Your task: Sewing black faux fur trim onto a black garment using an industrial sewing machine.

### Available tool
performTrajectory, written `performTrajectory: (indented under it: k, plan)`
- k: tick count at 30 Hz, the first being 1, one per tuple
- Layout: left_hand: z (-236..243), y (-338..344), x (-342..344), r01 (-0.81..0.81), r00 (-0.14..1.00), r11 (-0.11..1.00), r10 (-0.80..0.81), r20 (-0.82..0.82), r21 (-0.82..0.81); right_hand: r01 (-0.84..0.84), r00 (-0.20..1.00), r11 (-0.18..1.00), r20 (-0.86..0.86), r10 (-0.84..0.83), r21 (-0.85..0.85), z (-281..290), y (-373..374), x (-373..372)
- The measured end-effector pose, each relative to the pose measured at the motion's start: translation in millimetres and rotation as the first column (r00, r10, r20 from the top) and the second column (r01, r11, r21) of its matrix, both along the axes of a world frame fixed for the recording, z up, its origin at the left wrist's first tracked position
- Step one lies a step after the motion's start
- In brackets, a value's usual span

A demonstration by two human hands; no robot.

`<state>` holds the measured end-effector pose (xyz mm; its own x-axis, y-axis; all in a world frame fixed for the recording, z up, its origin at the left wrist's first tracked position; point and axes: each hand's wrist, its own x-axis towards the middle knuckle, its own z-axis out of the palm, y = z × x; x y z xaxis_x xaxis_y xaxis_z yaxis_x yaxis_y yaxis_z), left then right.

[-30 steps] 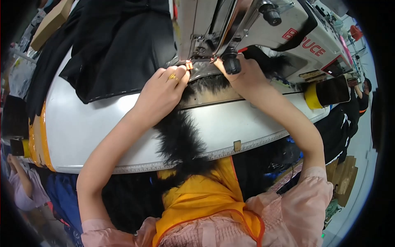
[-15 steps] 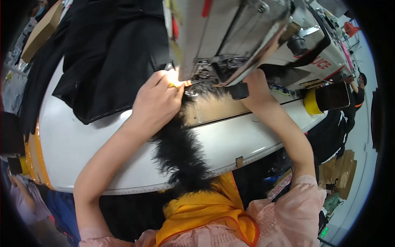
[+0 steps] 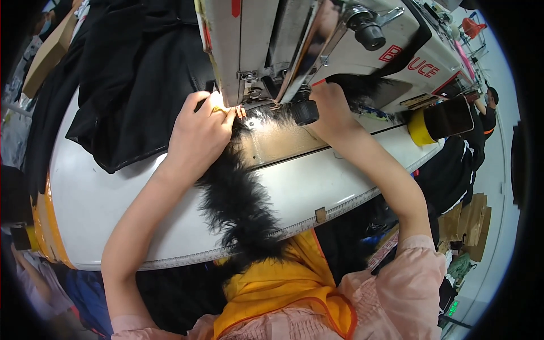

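At a white metal sewing machine, I apparently feed a fluffy black fur-like strip, left hand pinching it, right hand with grip hidden; steady guiding seems needed next.

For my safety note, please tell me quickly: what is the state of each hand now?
Left hand: fingers bent at the fluffy black trim; grip cannot be told.
Right hand: fingertips hidden at the sewing machine; open or closed, cannot be told.

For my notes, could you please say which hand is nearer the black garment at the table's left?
Left: the left hand is by the right edge of the garment; the right hand is farther right.
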<state>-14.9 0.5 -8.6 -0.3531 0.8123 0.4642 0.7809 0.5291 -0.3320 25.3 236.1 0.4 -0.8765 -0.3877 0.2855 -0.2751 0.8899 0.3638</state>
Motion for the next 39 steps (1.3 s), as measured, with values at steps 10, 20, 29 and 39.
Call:
performTrajectory:
  k: [10,20,29,39]
  plan:
    - [6,-21,11,-0.227,0.768,0.862,-0.128,0.628,0.453,-0.289,0.899,0.943,-0.386,0.208,-0.163,-5,-10,9]
    - [35,-79,-21,0.135,0.944,0.988,-0.107,0.313,-0.072,-0.208,0.958,0.977,0.192,0.213,-0.043,3,6,21]
    - [14,-9,15,-0.003,0.887,0.954,-0.135,0.441,0.299,-0.199,0.894,0.873,0.283,0.348,-0.445,14,-14,18]
    - [5,-20,13,0.138,0.96,0.98,-0.168,0.223,0.145,-0.527,0.747,0.714,0.149,0.648,-0.461,7,-4,14]
